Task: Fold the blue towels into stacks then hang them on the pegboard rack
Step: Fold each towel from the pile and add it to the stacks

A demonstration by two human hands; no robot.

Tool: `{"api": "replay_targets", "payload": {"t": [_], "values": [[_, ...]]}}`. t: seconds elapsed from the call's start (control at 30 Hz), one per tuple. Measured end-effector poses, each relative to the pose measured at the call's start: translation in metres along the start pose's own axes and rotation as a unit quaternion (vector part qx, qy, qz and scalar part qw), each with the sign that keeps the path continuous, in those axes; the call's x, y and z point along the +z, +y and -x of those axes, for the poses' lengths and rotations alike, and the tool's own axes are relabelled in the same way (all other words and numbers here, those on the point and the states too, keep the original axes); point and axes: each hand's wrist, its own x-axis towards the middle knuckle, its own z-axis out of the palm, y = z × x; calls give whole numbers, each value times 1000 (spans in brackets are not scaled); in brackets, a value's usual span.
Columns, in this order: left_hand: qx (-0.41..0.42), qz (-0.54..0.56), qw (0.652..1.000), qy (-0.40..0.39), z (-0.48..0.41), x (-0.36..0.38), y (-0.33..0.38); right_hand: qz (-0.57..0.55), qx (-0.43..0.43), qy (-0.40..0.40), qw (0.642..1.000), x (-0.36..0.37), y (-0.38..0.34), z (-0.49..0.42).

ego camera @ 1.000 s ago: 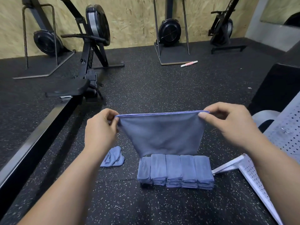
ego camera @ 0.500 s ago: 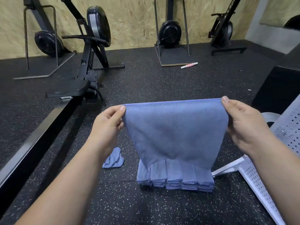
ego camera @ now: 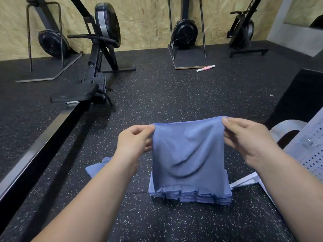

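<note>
held towel: blue towel (ego camera: 188,154) in the air between both hands, above the floor, hanging in front of the folded row; its lower edge covers the row's top in this view
left hand: left hand (ego camera: 134,142) – fingers pinch the towel's top left corner
right hand: right hand (ego camera: 244,138) – fingers pinch the top right corner, thumb behind the cloth
change: half a second ago the top edge was stretched wide and taut; now the hands have come closer together, the towel reads narrower and a slack crease sags across its middle
meaning: looks like the start of the next fold, corners about to meet – this towel is mid-fold, not finished
folded towels: row of folded blue towels (ego camera: 190,196) side by side on the floor (ego camera: 157,95), just below the held one, same spot as before
loose towel: one crumpled blue towel (ego camera: 97,167) on the floor behind the left forearm, still unfolded
rack: white pegboard rack (ego camera: 312,149) at the right edge, nothing seen hanging on it
progress: folding mostly done, at least two towels left; hanging not begun
background: rowing machine (ego camera: 97,49) far left, untouched
</note>
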Motion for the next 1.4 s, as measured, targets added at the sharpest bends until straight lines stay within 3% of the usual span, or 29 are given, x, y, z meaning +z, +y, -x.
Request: {"api": "replay_targets", "payload": {"t": [0.13,0.37,0.67,0.97,1.17,1.27,1.4], "values": [[35,-15,998,-56,14,19,-7,37,-24,-34,998,24,12,13],[65,-58,993,-79,29,34,-14,113,-85,-99,985,57,28,40],[72,-93,991,-56,28,33,-20,233,-174,-90,952,68,36,46],[116,-167,974,-101,28,33,-28,358,-267,-79,891,73,39,57],[84,-102,983,-129,34,32,-15,377,-275,-57,883,62,34,42],[154,-251,953,-67,24,21,-13,384,-278,-54,879,57,28,34],[184,-472,862,-39,14,7,-14,377,-274,-50,884,47,20,28]]}}
